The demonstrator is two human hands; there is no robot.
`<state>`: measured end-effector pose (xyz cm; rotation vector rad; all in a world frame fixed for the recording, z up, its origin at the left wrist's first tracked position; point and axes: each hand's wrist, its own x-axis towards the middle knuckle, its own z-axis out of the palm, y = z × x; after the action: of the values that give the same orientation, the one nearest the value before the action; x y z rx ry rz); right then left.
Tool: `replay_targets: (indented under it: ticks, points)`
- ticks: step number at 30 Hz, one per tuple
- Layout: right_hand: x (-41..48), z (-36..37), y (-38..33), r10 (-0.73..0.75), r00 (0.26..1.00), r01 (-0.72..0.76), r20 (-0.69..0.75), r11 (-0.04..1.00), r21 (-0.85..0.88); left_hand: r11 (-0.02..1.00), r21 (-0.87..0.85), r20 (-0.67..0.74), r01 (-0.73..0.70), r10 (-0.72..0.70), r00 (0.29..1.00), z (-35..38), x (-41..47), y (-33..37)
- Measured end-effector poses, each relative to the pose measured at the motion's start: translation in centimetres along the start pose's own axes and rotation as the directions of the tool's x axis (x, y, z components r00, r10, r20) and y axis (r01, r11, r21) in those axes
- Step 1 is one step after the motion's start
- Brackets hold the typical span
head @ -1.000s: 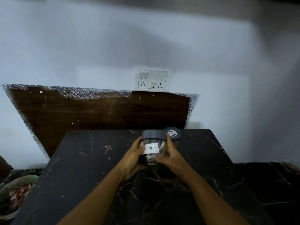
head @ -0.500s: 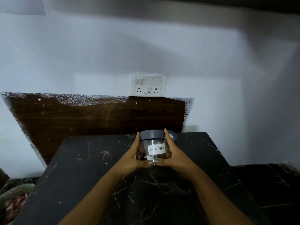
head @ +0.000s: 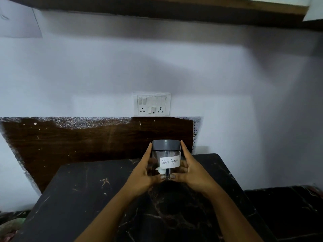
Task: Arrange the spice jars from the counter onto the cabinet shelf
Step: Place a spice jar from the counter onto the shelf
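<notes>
Above the black marble counter (head: 87, 198), the Black Pepper jar (head: 166, 159) is now riding higher than a second ago, with the left hand (head: 143, 173) and right hand (head: 190, 172) clamping its sides. The lift toward the wooden shelf (head: 157, 7) is likely beginning. A switchboard (head: 151, 104) is sitting behind; nothing is blocking the path.

White switch-and-socket plate (head: 151, 104) sits on the pale wall (head: 104, 70), right above a dark wooden backboard (head: 83, 140) with flaking edges.
</notes>
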<state>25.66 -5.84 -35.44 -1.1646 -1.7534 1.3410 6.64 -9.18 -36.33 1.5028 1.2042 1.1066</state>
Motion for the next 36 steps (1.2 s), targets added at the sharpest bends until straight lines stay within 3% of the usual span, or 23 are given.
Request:
replay_targets:
  ticks: [6,13,20,30,36]
  points:
    - [0.3,-3.9,-0.4,-0.091,0.992,0.087,-0.083,0.995,-0.051,0.986,0.133,-0.067,-0.099,0.109,0.992,2.9,2.7,2.4]
    - [1.2,-9.9,-2.5,-0.224,0.961,0.203,-0.164,0.970,-0.137,0.929,0.292,-0.043,-0.229,0.252,0.967,6.6,6.4,6.5]
    - [2.1,-16.2,-7.9,-0.399,0.899,0.365,-0.182,0.910,-0.196,0.801,0.422,-0.094,-0.424,0.504,0.859,8.5,10.4,13.7]
    - [3.0,-22.9,-17.7,-0.649,0.735,0.565,-0.196,0.747,-0.351,0.654,0.544,-0.125,-0.526,0.682,0.720,9.1,15.6,24.3]
    - [4.9,-26.1,-23.2,-0.819,0.532,0.676,-0.215,0.564,-0.475,0.534,0.577,-0.097,-0.618,0.796,0.597,8.1,19.0,30.9]
